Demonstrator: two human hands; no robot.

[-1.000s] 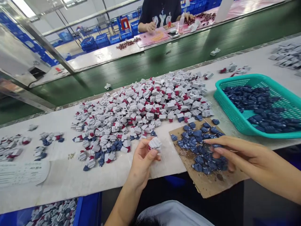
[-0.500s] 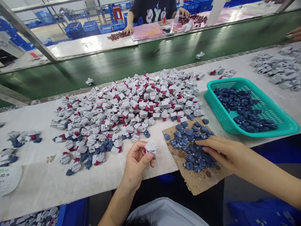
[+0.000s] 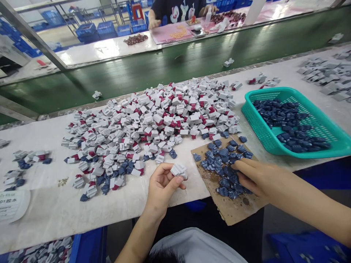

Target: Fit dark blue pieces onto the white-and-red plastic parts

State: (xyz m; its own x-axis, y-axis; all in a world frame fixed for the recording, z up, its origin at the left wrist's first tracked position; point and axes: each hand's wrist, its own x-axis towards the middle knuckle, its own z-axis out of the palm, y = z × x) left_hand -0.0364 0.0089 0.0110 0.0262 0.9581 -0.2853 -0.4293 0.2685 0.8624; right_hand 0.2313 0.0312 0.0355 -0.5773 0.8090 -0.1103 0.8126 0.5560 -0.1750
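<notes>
Pinching a white plastic part (image 3: 179,170) between thumb and fingers, the left hand (image 3: 161,188) holds it up over the near edge of a white work bench (image 3: 46,215). The right hand (image 3: 253,179) lies with its fingertips (image 3: 237,165) among dark blue plastic parts (image 3: 226,171) heaped on a stained cardboard sheet (image 3: 241,210); whether those fingers grip a piece, I cannot tell. The sheet overhangs the bench edge toward the person.

Beyond the left hand spreads a large heap of white, grey and red parts (image 3: 148,118), with blue pieces mixed in along its near side. Just past the cardboard, a teal plastic mesh basket (image 3: 301,154) holds more dark blue parts. At the left, small clusters of white and blue parts (image 3: 27,160) lie near a round paper label (image 3: 12,204), and a blue bin (image 3: 90,244) of parts sits below the bench edge. Grey parts (image 3: 326,69) are spread at the far right.

Past the bench runs a green conveyor belt (image 3: 137,75). Across it, a co-worker (image 3: 178,11) in a dark printed T-shirt works at a second bench, by a pink mat (image 3: 170,34) and a pile of reddish-brown small parts (image 3: 135,39). Blue crates (image 3: 87,31) stand on the floor behind.
</notes>
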